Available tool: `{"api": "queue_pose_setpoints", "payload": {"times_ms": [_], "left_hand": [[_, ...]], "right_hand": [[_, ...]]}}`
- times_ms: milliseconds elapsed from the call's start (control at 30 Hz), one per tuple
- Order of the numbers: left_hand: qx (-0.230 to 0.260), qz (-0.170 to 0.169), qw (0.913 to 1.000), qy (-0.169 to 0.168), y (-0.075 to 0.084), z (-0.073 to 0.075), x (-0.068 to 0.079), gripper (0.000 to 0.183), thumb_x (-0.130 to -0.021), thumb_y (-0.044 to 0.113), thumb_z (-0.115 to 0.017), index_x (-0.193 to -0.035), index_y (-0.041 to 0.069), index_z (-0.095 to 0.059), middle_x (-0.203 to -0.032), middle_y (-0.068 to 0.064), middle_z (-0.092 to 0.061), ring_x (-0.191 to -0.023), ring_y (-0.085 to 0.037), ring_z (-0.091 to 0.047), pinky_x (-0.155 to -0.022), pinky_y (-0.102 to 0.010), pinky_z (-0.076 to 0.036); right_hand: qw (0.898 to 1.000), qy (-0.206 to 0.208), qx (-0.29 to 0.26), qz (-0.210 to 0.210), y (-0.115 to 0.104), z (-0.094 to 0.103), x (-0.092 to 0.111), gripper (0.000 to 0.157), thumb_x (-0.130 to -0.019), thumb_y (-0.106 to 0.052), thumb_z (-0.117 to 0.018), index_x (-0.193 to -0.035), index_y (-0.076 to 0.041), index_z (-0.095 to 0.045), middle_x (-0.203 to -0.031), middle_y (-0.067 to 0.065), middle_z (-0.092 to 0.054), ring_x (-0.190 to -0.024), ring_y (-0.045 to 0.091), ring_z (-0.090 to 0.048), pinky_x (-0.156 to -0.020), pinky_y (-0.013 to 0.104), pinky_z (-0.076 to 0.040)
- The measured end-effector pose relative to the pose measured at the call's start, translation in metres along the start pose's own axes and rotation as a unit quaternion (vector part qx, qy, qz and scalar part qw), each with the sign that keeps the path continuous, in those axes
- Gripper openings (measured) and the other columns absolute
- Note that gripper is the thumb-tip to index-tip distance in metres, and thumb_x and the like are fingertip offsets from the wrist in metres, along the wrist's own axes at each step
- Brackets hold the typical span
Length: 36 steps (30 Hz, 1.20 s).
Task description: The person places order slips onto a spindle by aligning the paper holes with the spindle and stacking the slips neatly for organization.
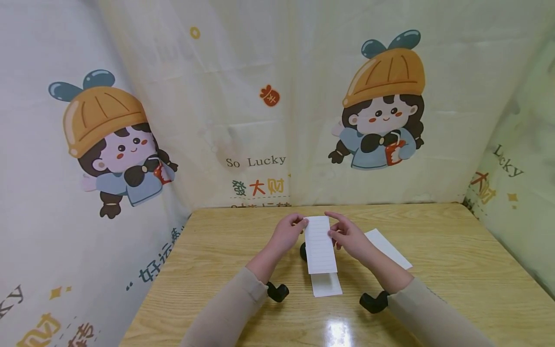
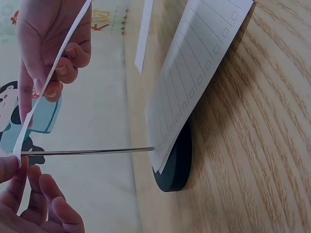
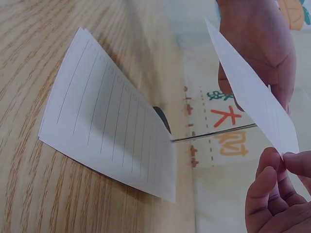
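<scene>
A lined white paper slip (image 1: 320,246) is held up by its far end between both hands. My left hand (image 1: 289,232) pinches its left edge near the top, thumb over the paper. On the opposite edge, my right hand (image 1: 349,238) pinches it between thumb and fingers. Below the slip stands a paper spike, a thin metal rod (image 2: 87,152) on a round black base (image 2: 176,172). The rod's upper end meets the slip close to my left fingertips. Low on the rod sit lined sheets (image 3: 104,116) with small checkboxes, fanned slightly over the base.
Another white paper (image 1: 388,248) lies on the wooden table (image 1: 455,270), beyond my right forearm. Black wrist mounts (image 1: 374,302) jut from both sleeves over the table. A printed curtain (image 1: 260,115) hangs behind the table's far edge.
</scene>
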<state>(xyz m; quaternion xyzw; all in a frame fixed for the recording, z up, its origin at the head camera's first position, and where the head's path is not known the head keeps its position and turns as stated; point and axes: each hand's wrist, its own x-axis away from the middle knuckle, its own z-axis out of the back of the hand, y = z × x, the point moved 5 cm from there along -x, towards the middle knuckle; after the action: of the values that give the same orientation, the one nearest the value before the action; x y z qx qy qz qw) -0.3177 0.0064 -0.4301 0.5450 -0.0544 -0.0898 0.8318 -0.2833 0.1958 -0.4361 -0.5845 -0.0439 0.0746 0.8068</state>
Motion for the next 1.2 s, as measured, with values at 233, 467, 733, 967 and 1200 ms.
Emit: {"api": "queue_pose_setpoints", "payload": {"times_ms": [233,467,733,967,1200], "left_hand": [[0.004,0.005,1.0000,0.003,-0.001,0.000,0.000,0.019,-0.100,0.034,-0.060,-0.095,0.017,-0.067,-0.095,0.001,-0.061,-0.087,-0.019,-0.059,-0.073,-0.034,-0.045],[0.008,0.004,1.0000,-0.002,-0.001,0.000,-0.001,0.019,-0.100,0.032,-0.060,-0.095,0.016,-0.066,-0.093,-0.001,-0.062,-0.087,-0.021,-0.059,-0.071,-0.033,-0.045],[0.007,0.009,0.9999,-0.008,-0.005,-0.002,-0.002,0.020,-0.100,0.035,-0.059,-0.093,0.017,-0.066,-0.092,0.000,-0.062,-0.085,-0.019,-0.060,-0.068,-0.032,-0.045],[0.008,0.009,0.9998,-0.013,-0.005,-0.003,0.000,0.020,-0.100,0.035,-0.058,-0.094,0.017,-0.065,-0.091,0.000,-0.062,-0.085,-0.020,-0.060,-0.068,-0.033,-0.045],[-0.004,0.011,0.9998,-0.018,-0.011,-0.004,0.002,0.021,-0.100,0.035,-0.059,-0.097,0.015,-0.066,-0.091,-0.001,-0.061,-0.083,-0.018,-0.058,-0.066,-0.030,-0.043]], "right_hand": [[1.000,-0.003,0.001,-0.005,0.001,-0.001,0.000,0.056,-0.099,-0.005,-0.058,-0.150,-0.018,-0.040,-0.099,0.014,-0.056,-0.073,0.025,-0.056,-0.067,0.039,-0.053],[1.000,-0.009,-0.009,0.004,-0.002,-0.002,0.001,0.055,-0.099,-0.004,-0.058,-0.150,-0.014,-0.040,-0.097,0.015,-0.056,-0.073,0.025,-0.056,-0.065,0.041,-0.053],[1.000,-0.010,-0.015,0.000,0.006,-0.004,-0.002,0.055,-0.098,-0.004,-0.057,-0.149,-0.017,-0.041,-0.096,0.014,-0.056,-0.071,0.025,-0.056,-0.064,0.038,-0.053],[1.000,-0.009,-0.016,0.001,0.006,-0.004,-0.001,0.055,-0.098,-0.003,-0.057,-0.149,-0.016,-0.042,-0.095,0.014,-0.057,-0.073,0.029,-0.057,-0.062,0.034,-0.052],[1.000,-0.014,0.005,-0.017,0.012,-0.004,0.000,0.054,-0.099,-0.003,-0.057,-0.149,-0.016,-0.043,-0.095,0.013,-0.058,-0.073,0.028,-0.057,-0.065,0.037,-0.052]]}}
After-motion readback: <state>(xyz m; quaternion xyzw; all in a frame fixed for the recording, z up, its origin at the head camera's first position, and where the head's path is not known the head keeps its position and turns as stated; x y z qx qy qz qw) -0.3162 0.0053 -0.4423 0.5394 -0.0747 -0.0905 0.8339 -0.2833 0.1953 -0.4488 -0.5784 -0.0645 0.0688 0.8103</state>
